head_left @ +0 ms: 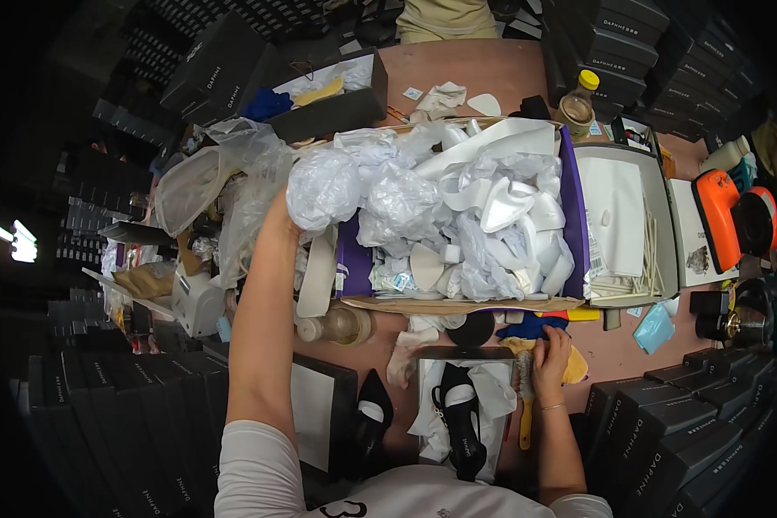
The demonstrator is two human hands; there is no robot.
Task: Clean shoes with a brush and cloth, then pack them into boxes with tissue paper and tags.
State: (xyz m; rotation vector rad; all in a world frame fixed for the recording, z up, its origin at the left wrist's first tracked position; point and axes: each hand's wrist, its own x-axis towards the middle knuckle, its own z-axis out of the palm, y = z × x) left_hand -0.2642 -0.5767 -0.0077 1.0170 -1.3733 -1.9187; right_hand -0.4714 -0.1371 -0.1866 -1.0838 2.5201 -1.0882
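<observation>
My left arm reaches forward to a crumpled ball of thin, whitish wrapping (324, 192). My left hand (295, 214) grips it, with most of its fingers hidden by the wad. My right hand (552, 363) rests with fingers stretched out beside a blue cloth (527, 327) and a yellow cloth (576, 366). A brush with a yellow handle (526, 423) lies next to that wrist. Close to my body, a black heeled shoe (460, 410) lies on white paper in an open shoebox (423, 367). Left of it lies another black pointed shoe (372, 416).
A large purple-sided carton (576, 220) holds crumpled wrapping and white foam pieces. To its right, a grey box (665, 198) holds paper and thin sticks; an orange tape dispenser (716, 220) stands beyond. Stacked dark shoeboxes (682, 423) flank both sides. A jar (350, 325) lies near the carton.
</observation>
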